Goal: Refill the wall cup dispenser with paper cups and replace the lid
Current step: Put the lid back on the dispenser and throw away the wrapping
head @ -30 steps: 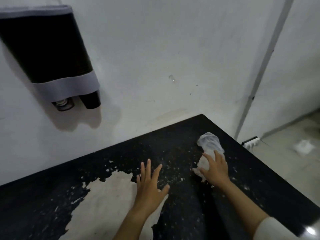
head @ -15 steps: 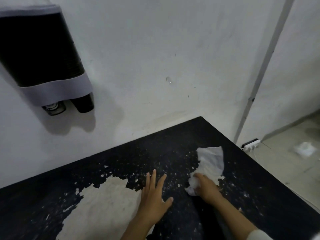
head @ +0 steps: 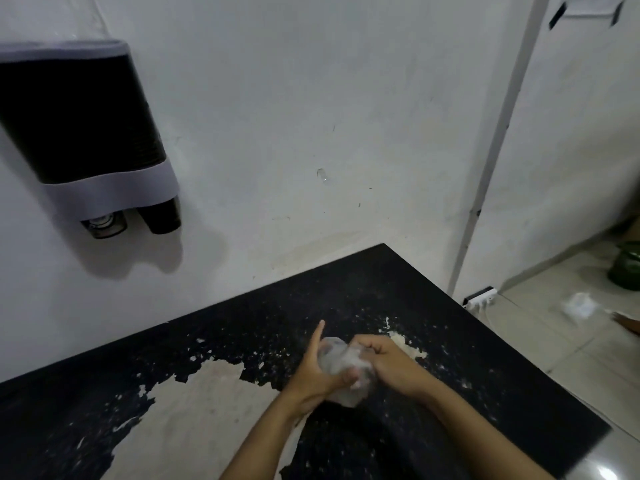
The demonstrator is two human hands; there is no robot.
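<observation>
The wall cup dispenser (head: 79, 126) hangs at the upper left, dark-bodied with a grey lid on top and a grey band below. A black cup (head: 162, 216) pokes out of its right outlet; the left outlet (head: 103, 224) shows an empty ring. Over the black table (head: 242, 327), both hands bunch a crumpled clear plastic wrapper (head: 337, 358). My left hand (head: 317, 372) grips it from the left with the forefinger raised. My right hand (head: 388, 362) grips it from the right.
The tabletop's black coating has peeled in a big pale patch (head: 194, 407) at the left front. A power strip (head: 479, 299) lies on the tiled floor beyond the table's right edge. A green object (head: 627, 268) sits at the far right.
My right hand lifted the wrapper off the table and pulled it toward the middle. My left hand left the tabletop and closed on it too. The wrapper went from spread out to bunched.
</observation>
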